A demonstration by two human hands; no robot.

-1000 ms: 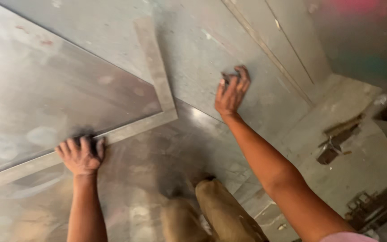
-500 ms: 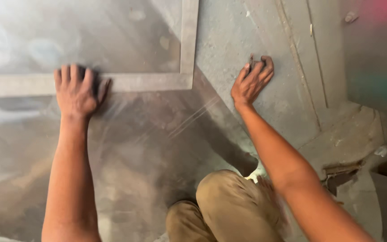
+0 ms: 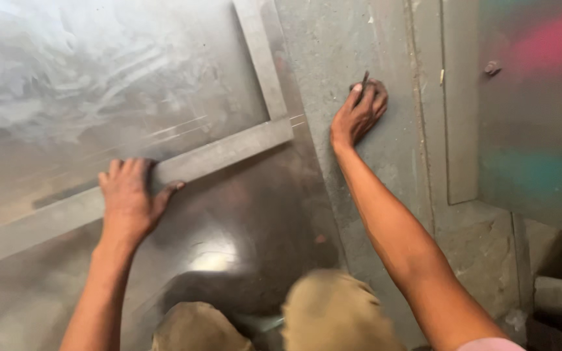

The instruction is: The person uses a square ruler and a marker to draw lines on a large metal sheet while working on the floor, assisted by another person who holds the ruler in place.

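Note:
My left hand lies flat with fingers spread on the long arm of a large grey L-shaped metal square, which rests on a shiny metal sheet. The square's short arm runs up toward the top edge. My right hand presses on the grey floor to the right of the sheet, its fingers closed on a thin dark pencil-like marker that sticks up between them.
My knees in tan trousers are at the bottom centre, over the sheet's near part. A raised grey strip and a panel with pink and teal paint marks lie at the right. A dark gap opens at the lower right.
The view has swung and tilted, so the square now lies at a slant. My left hand stays on its long arm; my right hand stays planted on the floor with the marker.

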